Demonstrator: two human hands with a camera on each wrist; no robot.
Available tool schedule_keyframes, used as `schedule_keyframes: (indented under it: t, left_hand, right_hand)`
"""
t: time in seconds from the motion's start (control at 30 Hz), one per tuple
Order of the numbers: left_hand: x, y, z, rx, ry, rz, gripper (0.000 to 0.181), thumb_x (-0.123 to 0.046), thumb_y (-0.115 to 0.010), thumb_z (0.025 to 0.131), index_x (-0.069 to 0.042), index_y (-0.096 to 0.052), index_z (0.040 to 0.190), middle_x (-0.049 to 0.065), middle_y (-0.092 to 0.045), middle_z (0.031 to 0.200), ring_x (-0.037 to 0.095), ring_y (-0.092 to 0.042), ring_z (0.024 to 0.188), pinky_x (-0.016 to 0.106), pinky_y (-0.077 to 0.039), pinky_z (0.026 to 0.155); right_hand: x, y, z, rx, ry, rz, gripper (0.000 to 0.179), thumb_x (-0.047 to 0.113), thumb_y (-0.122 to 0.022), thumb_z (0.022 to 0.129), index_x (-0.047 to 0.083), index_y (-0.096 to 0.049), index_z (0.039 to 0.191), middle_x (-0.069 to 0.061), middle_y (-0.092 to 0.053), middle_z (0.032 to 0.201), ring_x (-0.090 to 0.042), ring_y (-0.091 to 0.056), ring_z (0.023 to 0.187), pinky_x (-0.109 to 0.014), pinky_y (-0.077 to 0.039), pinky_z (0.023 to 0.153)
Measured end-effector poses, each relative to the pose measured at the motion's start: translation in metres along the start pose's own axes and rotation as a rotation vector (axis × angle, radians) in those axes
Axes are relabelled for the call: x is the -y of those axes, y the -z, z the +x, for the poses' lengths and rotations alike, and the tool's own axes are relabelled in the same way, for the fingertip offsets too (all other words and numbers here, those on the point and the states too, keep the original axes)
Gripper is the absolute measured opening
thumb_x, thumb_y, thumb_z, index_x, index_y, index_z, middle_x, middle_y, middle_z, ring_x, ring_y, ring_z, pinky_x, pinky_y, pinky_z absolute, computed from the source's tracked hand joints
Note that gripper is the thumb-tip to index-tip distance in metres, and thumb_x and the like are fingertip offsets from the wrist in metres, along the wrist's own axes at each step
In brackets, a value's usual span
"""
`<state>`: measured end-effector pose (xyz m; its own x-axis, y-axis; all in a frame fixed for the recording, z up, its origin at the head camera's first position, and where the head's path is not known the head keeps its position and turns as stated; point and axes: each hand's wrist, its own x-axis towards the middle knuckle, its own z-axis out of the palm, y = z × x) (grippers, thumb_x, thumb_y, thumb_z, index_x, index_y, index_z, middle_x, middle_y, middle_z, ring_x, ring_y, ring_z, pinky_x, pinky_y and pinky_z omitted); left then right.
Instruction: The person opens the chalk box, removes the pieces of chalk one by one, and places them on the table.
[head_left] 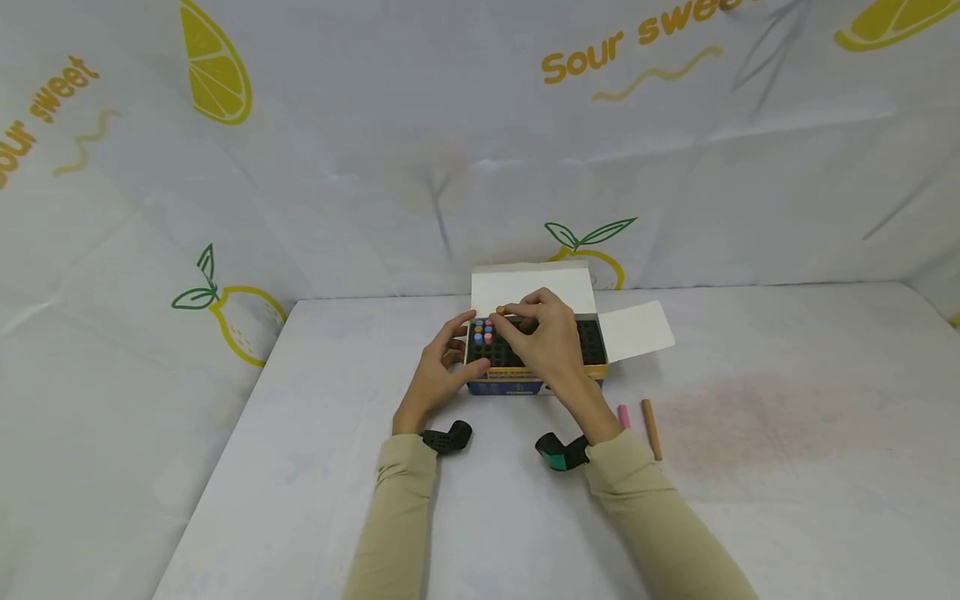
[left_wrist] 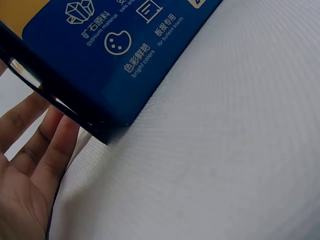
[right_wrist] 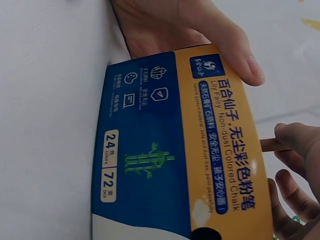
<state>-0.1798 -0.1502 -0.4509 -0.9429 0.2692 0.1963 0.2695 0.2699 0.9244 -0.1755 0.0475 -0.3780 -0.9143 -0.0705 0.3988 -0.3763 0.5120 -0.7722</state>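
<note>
A blue and yellow box of coloured chalk (head_left: 536,387) stands on the table with its lid raised. My left hand (head_left: 437,371) holds its left end, thumb over the front edge and fingers along the side. Between thumb and fingers, my right hand (head_left: 551,337) pinches an orange-brown chalk stick (right_wrist: 271,145) above the box's black holed insert (head_left: 506,354). Several blue, pink and orange chalk sticks (head_left: 488,338) stand upright in the holes at the left end. The right hand covers the middle of the insert.
Right of the box's front lie a pink chalk stick (head_left: 623,414), partly behind the right forearm, and an orange-brown chalk stick (head_left: 652,429). A white side flap (head_left: 639,330) sticks out to the right. The white lid (head_left: 531,288) stands at the back, near the cloth backdrop (head_left: 360,208).
</note>
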Motion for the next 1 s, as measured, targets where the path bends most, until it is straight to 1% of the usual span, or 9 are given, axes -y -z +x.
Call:
schedule_keyframes:
  t: [0.17,0.27,0.47,0.67,0.77,0.9,1.0]
  left_hand:
    - [0.0,0.0,0.0,-0.004,0.006,0.001,0.076,-0.039,-0.078,0.089,-0.032,-0.042,0.155,0.015,-0.056,0.137,0.027,-0.059,0.11,0.042,-0.051,0.099]
    - [0.0,0.0,0.0,-0.003,0.009,0.003,0.076,-0.04,-0.078,0.088,-0.031,-0.042,0.155,0.015,-0.055,0.137,0.028,-0.059,0.11,0.042,-0.051,0.099]
    - [-0.002,0.0,-0.001,-0.001,0.012,0.004,0.076,-0.038,-0.079,0.088,-0.031,-0.043,0.155,0.017,-0.055,0.137,0.03,-0.059,0.11,0.046,-0.05,0.099]
    - [-0.001,0.0,-0.001,0.001,0.005,-0.001,0.076,-0.039,-0.078,0.088,-0.03,-0.043,0.155,0.017,-0.056,0.139,0.028,-0.06,0.107,0.041,-0.051,0.096]
    - [0.001,0.0,0.0,-0.001,-0.003,-0.001,0.077,-0.041,-0.079,0.088,-0.029,-0.043,0.156,0.017,-0.056,0.138,0.027,-0.059,0.107,0.041,-0.051,0.096]
    - [0.001,0.0,0.0,-0.004,-0.01,0.001,0.079,-0.045,-0.079,0.088,-0.029,-0.042,0.156,0.018,-0.054,0.137,0.028,-0.059,0.109,0.044,-0.051,0.099]
    - [0.001,0.0,0.0,-0.003,-0.009,0.0,0.08,-0.048,-0.079,0.087,-0.03,-0.042,0.156,0.018,-0.054,0.136,0.028,-0.059,0.109,0.045,-0.051,0.099]
  right_hand:
    - [0.005,0.007,-0.001,-0.049,0.024,0.019,0.025,0.02,-0.079,0.09,0.001,-0.081,0.105,-0.016,-0.064,0.097,-0.028,-0.066,0.079,-0.029,-0.049,0.067]
    - [0.009,0.012,-0.002,-0.061,0.036,0.025,0.024,0.02,-0.08,0.09,0.001,-0.081,0.103,-0.017,-0.064,0.096,-0.029,-0.066,0.079,-0.031,-0.05,0.068]
    - [0.016,0.02,-0.008,-0.046,0.031,0.042,0.023,0.019,-0.082,0.088,0.0,-0.081,0.102,-0.016,-0.063,0.096,-0.028,-0.067,0.079,-0.03,-0.049,0.068]
    - [0.018,0.023,-0.014,-0.045,0.041,0.02,0.021,0.019,-0.083,0.086,0.001,-0.082,0.098,-0.015,-0.063,0.094,-0.025,-0.062,0.076,-0.027,-0.045,0.066]
    - [0.019,0.025,-0.018,-0.045,0.035,0.024,0.022,0.02,-0.083,0.086,0.001,-0.082,0.097,-0.014,-0.063,0.094,-0.024,-0.062,0.076,-0.026,-0.046,0.066]
    - [0.022,0.027,-0.024,-0.05,0.031,0.05,0.023,0.02,-0.084,0.085,0.0,-0.082,0.097,-0.013,-0.062,0.093,-0.023,-0.062,0.075,-0.025,-0.049,0.066]
    - [0.022,0.029,-0.028,-0.059,0.034,0.049,0.023,0.02,-0.084,0.085,0.0,-0.082,0.097,-0.013,-0.062,0.092,-0.024,-0.064,0.076,-0.026,-0.05,0.066]
